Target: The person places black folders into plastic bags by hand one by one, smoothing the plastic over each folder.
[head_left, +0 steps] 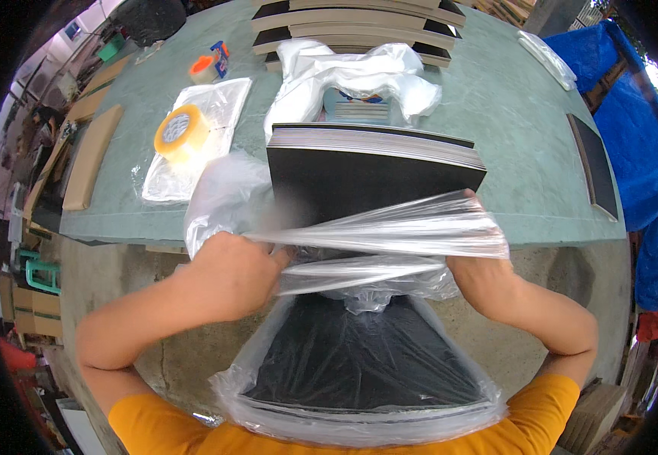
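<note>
A clear plastic bag [390, 231] is stretched sideways between my two hands in front of a thick black stack of flat boards [374, 174]. My left hand [239, 269] is closed on the bag's left side. My right hand [483, 265] grips the other side, its fingers partly covered by the film. The boards stand tilted at the table's near edge, pale layered edges upward, and the bag hides their lower part. Closer to my body, another black stack [352, 356] is wrapped in clear plastic. Loose crumpled plastic [227, 193] lies beside my left hand.
On the green table [526, 174] are a tape roll [181, 133] on folded plastic [219, 110], a tape dispenser [209, 64], white plastic bags [352, 64] and stacked boards [359, 34]. A dark panel [593, 167] lies at the right edge, near a blue tarp [636, 136].
</note>
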The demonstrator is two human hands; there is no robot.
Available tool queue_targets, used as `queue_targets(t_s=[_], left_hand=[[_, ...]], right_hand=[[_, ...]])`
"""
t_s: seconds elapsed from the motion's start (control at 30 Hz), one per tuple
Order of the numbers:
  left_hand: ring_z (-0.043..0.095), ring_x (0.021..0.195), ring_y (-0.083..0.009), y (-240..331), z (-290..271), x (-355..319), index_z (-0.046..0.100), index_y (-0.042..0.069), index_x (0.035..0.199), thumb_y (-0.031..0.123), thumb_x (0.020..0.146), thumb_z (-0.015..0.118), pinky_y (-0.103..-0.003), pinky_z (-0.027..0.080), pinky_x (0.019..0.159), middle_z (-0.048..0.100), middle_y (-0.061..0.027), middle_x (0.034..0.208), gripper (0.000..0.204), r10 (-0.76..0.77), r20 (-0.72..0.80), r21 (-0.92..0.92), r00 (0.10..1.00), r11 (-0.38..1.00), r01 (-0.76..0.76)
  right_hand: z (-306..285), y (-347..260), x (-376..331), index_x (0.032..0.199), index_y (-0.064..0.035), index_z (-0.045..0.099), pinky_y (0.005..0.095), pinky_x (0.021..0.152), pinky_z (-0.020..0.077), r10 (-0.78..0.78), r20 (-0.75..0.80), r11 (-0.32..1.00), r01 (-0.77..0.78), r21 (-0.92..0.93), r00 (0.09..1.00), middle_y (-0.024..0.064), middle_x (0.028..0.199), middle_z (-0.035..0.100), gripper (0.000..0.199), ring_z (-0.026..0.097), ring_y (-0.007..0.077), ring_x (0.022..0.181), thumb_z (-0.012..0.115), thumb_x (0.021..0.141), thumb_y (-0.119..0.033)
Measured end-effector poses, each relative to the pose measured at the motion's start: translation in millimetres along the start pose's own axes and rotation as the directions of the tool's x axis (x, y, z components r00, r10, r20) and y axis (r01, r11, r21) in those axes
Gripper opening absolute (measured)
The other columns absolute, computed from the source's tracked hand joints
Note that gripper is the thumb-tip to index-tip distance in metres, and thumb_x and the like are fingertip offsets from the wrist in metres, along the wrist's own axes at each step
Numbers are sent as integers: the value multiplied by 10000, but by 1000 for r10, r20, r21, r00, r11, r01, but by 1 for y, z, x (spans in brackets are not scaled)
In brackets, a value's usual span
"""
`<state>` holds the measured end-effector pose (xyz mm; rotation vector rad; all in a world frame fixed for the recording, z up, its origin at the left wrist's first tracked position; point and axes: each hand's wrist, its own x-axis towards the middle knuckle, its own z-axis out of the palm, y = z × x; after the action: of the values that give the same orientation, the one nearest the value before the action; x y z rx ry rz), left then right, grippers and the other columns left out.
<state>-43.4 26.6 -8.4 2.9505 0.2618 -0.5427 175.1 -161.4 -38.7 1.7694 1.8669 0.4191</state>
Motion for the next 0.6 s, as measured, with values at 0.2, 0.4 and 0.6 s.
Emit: queue_targets(t_s=[0.2, 0.4, 0.6], left_hand=[[605, 683, -293, -8, -14, -1, 615, 51, 878, 317, 768, 558, -365, 477, 597, 608, -130, 689, 293, 75, 89, -37, 993, 997, -72], [603, 699, -290, 5, 20, -6, 610, 51, 762, 284, 691, 621, -353, 476, 596, 610, -128, 721, 244, -57, 404, 207, 913, 978, -30], [559, 686, -274, -10, -1, -9, 554, 25, 712, 116, 666, 630, -328, 450, 620, 568, -116, 720, 128, -135, -504, -650, 853, 710, -272]], right_hand=[[-23, 18, -12, 960, -40, 577, 414, 887, 352, -133, 115, 934, 86, 347, 984, 155, 990, 562, 302, 533, 264, 941, 524, 676, -129], [-37, 41, -31, 728, -20, 567, 322, 574, 451, 25, -417, 473, 357, 806, 909, 95, 723, 570, 81, 554, 222, 632, 565, 677, -83], [49, 33, -28, 831, -24, 567, 250, 596, 436, 942, -81, 161, -225, 961, 326, 55, 740, 581, 150, 547, 129, 659, 560, 682, -46]])
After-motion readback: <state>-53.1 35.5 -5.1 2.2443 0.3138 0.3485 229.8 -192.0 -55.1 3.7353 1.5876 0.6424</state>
